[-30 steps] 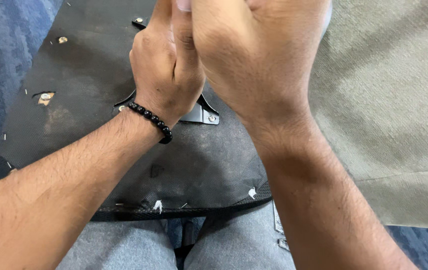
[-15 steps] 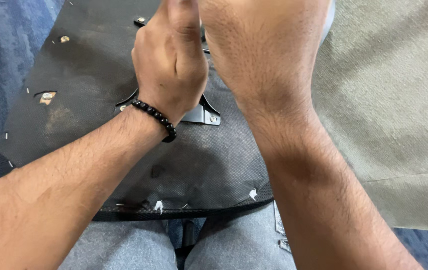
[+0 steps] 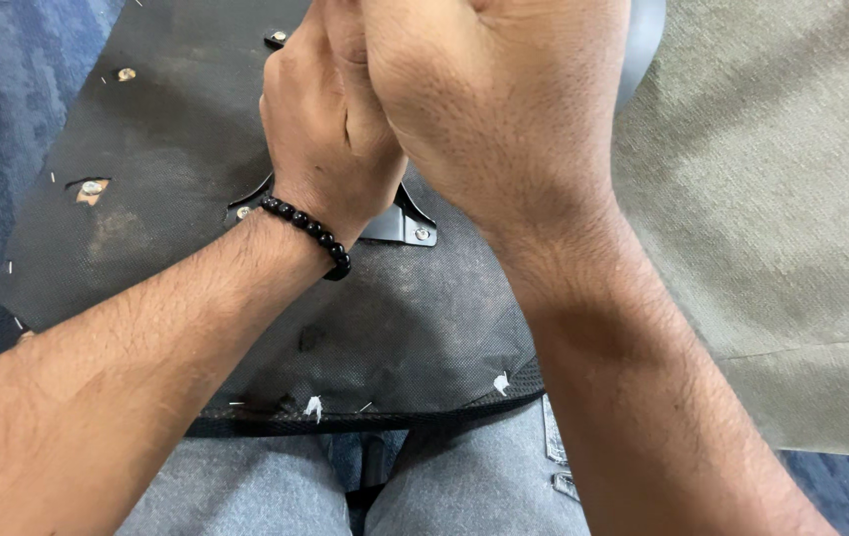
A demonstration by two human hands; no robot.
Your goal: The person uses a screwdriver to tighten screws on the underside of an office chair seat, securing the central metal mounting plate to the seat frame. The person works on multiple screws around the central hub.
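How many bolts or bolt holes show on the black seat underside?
5: top centre, upper left, left in torn fabric, beside the left hand's wrist, and on the metal bracket. The hands may hide more.

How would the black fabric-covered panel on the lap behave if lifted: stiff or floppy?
The black panel probably stays stiff: it lies flat across the knees, carrying a bolted metal bracket. Its stapled fabric looks thin, perhaps tearing easily. Likely fairly heavy, with hardware attached.
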